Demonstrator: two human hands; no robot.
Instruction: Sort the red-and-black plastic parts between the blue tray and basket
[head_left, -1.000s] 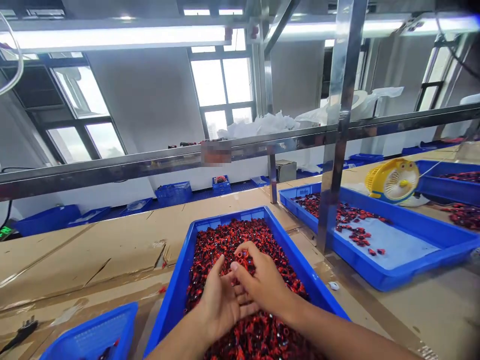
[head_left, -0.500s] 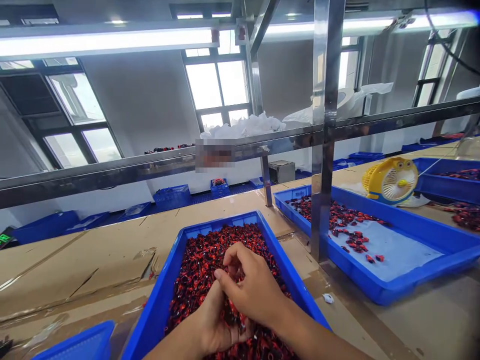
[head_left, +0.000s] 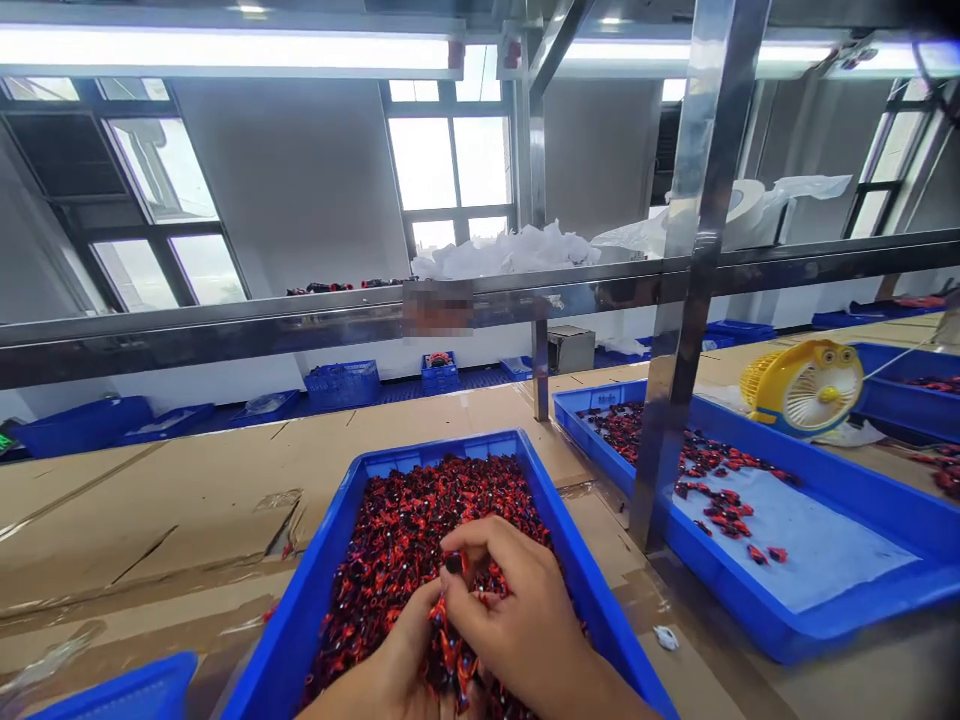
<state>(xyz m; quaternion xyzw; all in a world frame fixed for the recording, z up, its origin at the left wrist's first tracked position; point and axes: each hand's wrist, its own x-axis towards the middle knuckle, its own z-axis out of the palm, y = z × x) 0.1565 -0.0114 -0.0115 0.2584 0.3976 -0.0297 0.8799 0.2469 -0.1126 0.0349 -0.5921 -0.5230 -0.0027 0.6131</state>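
A blue tray full of small red and black parts lies in front of me. Over its near half, my right hand pinches one dark part between thumb and index finger. My left hand is cupped just below and to the left, holding several red and black parts in its palm. Its fingers are mostly hidden by the parts and my right hand.
Right of a metal post stands a second blue tray with scattered parts on a white sheet. A yellow fan is behind it. Another blue tray sits at the lower left. A metal rail crosses ahead.
My right hand has shifted slightly right and down, and a dark part now shows at its fingertips. More parts are visible in my left palm. The view has turned slightly.
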